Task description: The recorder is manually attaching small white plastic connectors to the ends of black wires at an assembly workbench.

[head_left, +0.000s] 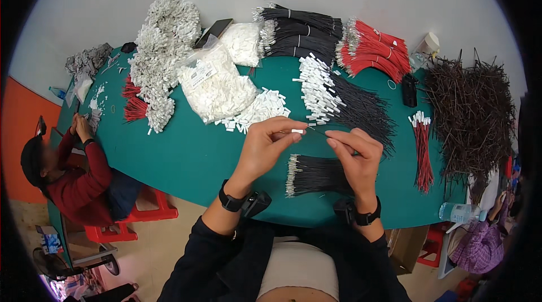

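Between the fingertips of my left hand (266, 143) is a small white plastic connector housing (297, 131). My right hand (359, 156) pinches a thin black wire (319, 132), whose end meets my left fingertips near the housing. Whether the wire's end sits inside the housing is too small to tell. Below my hands lies a bundle of black wires (319, 175) with bare metal ends to the left. Just beyond my hands spreads a heap of black wires (361, 107) with white housings on their ends. Loose white housings (262, 109) are piled left of that heap.
A clear bag of white housings (214, 84) stands beside a tall white-tipped wire pile (165, 48). Black bundles (305, 31) and red bundles (378, 51) lie at the back. Right are red wires (423, 152), a brown wire heap (471, 116) and a bottle (460, 212). A co-worker (73, 178) sits left.
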Action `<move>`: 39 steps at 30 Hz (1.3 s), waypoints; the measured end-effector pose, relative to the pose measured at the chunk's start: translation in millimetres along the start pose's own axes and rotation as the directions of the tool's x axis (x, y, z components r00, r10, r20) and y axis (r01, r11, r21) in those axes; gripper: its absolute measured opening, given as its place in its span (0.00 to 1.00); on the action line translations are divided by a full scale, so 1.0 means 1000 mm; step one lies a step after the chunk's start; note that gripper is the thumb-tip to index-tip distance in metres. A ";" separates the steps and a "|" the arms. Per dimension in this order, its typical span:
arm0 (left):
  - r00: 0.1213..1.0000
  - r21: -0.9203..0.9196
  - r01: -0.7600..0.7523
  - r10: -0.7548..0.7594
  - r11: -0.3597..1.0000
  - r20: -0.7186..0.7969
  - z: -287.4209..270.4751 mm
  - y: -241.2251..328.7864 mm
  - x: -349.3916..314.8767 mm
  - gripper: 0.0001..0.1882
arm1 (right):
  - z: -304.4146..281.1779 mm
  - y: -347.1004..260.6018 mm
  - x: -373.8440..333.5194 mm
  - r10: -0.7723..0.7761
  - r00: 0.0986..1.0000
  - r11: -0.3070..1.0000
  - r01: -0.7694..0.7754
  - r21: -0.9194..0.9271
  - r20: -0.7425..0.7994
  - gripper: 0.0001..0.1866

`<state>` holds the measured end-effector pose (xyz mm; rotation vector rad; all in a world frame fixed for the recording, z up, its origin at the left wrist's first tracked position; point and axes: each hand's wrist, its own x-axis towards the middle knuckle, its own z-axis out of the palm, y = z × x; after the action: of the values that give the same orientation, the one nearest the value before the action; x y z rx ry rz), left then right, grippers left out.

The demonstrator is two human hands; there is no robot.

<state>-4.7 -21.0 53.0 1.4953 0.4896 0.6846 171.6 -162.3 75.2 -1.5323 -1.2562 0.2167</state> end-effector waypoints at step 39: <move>0.972 -0.482 0.190 -0.234 0.855 -0.033 0.010 -0.013 -0.003 0.05 | 0.011 -0.001 -0.004 -0.098 0.994 0.992 0.094 -0.082 -0.050 0.02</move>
<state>0.9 -29.9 40.3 0.9312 0.5026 0.6425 162.1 -159.1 70.1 -1.5307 -1.3052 0.0637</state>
